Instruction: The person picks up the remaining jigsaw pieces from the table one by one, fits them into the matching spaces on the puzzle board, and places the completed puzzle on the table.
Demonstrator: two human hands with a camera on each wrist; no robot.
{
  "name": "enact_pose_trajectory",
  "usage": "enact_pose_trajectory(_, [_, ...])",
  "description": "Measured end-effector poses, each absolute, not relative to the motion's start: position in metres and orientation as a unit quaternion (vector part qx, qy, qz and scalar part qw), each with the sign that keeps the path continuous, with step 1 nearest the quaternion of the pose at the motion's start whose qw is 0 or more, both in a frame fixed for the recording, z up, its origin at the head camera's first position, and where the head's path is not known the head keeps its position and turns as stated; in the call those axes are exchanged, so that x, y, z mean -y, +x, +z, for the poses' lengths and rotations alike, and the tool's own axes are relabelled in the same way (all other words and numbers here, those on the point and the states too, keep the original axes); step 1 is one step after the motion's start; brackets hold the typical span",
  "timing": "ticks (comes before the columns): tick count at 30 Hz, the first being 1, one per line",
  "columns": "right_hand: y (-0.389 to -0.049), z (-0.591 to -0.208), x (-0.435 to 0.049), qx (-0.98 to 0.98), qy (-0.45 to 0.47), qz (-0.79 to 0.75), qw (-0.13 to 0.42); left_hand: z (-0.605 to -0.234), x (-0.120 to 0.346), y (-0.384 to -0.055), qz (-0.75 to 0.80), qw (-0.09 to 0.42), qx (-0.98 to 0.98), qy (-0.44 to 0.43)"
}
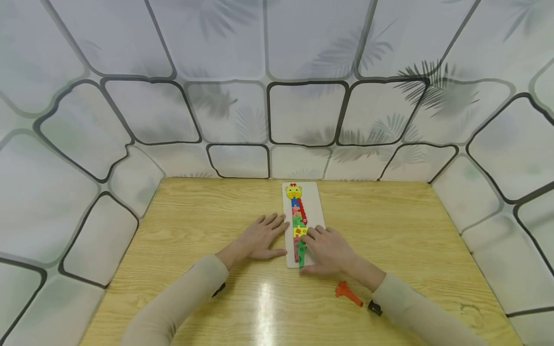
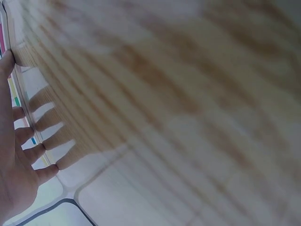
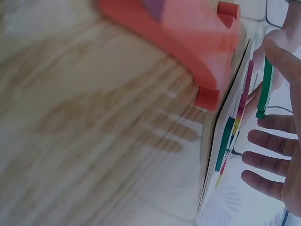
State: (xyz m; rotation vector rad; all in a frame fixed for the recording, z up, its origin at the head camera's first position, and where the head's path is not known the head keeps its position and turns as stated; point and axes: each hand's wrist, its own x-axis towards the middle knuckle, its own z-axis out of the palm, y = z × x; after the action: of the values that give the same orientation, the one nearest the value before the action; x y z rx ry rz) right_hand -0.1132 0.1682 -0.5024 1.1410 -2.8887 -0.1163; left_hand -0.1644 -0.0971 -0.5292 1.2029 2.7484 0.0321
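Note:
A white board (image 1: 313,202) lies on the table, bearing a giraffe jigsaw puzzle with a yellow head (image 1: 293,192) at the far end. Coloured neck and body pieces run down from the head, with a red piece (image 1: 302,211) beside them. My right hand (image 1: 331,251) is over the board's near right part, pinching a green puzzle piece (image 3: 266,87) between thumb and index finger. That piece is tilted up off the board in the right wrist view. Along the board's left edge rests my left hand (image 1: 261,239), fingers spread and fairly straight, fingertips at the rim.
An orange puzzle piece (image 1: 348,293) lies on the wooden table (image 1: 195,206) near my right wrist; it looms large in the right wrist view. Fabric walls (image 1: 233,115) with a stone-and-leaf pattern stand behind and on both sides.

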Motion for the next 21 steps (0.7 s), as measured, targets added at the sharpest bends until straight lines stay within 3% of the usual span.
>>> enact_pose_trajectory(21, [-0.125, -0.51, -0.173, 0.94, 0.339, -0.044, 0.002, -0.53, 0.097, -0.165, 0.009, 0.081, -0.916, 0.392])
